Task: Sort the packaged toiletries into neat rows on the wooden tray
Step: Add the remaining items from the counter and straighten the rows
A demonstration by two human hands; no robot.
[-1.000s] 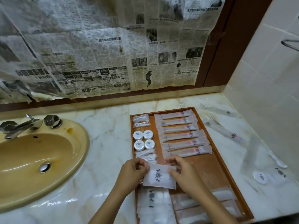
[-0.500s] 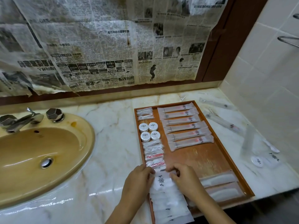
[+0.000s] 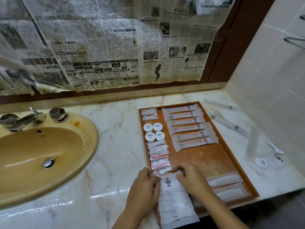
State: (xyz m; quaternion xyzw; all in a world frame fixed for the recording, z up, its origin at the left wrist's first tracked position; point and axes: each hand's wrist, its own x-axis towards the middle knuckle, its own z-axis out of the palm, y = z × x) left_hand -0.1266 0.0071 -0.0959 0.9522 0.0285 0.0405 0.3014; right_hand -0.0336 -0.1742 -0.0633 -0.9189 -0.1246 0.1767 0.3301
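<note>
Fingers: left hand [image 3: 143, 187] and right hand [image 3: 193, 180] each pinch a side edge of the top white sachet [image 3: 168, 182].
Sachet: heads an overlapping column at the near left of the wooden tray [image 3: 212, 156].
Tray: on the marble bench [image 3: 115, 146], toothbrush packets [image 3: 189, 126] rowed at its far end.

Dim, warm light is falling from overhead, glaring off the wet marble counter [image 3: 105, 192] near the sink [image 3: 54, 156]. Wide-angle bending is curving the edges, and the newspaper [image 3: 99, 47] is blurring slightly.
</note>
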